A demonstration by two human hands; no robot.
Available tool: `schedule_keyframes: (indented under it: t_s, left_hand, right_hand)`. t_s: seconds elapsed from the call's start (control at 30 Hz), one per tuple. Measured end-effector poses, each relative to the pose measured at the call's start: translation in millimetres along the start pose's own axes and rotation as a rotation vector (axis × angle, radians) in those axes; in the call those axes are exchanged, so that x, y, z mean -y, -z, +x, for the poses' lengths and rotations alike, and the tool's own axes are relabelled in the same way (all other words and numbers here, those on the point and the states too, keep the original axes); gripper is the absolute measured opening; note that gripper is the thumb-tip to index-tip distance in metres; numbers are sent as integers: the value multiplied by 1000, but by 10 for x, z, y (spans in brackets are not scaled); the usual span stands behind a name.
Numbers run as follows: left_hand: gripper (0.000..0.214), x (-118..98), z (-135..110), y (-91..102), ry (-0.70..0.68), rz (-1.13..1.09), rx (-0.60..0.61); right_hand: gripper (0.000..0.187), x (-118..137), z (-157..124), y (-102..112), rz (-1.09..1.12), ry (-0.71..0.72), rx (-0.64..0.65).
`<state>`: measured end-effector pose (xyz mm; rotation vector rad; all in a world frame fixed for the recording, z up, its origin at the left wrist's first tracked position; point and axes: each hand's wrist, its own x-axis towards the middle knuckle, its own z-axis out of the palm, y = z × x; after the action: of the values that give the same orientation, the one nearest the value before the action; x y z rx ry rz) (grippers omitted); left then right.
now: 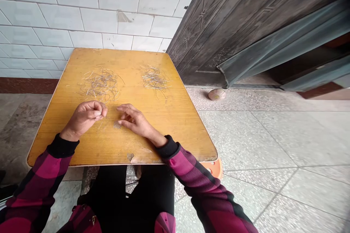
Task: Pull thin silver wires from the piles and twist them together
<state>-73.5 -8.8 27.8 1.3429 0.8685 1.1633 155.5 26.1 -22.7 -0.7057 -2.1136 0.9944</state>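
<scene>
Pinching a thin wire (106, 116), apparently, with the left hand (86, 117), probably for fine control; holding the right hand (135, 121) half open, seemingly empty. On the table (177, 123): left wire pile (101, 83) and right wire pile (155, 79), set apart, perhaps against tangling.

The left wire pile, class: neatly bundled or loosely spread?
Loosely spread: its wires cross at many angles, with ends straggling across the table.

No lettering or numbers can be read.
</scene>
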Motion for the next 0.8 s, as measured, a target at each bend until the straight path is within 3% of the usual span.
schedule_keyframes:
  t_s: [0.13, 0.37, 0.57, 0.7, 0.8]
  left_hand:
    - [26, -8, 29, -13, 24, -216, -42]
    - [14, -103, 11, -8, -239, -141, -182]
    - [15, -61, 38, -47, -64, -488, -47]
    - [13, 23, 92, -57, 56, -725, -136]
    - [12, 73, 112, -82, 118, -836, -208]
  right_hand:
    - [47, -33, 4, -121, 64, -3, 27]
    - [38, -123, 24, -222, 122, -19, -1]
    - [46, -54, 41, -218, 246, -39, -88]
    - [55, -148, 65, -198, 326, -140, -144]
    - [51, -256, 76, -83, 141, -207, -249]
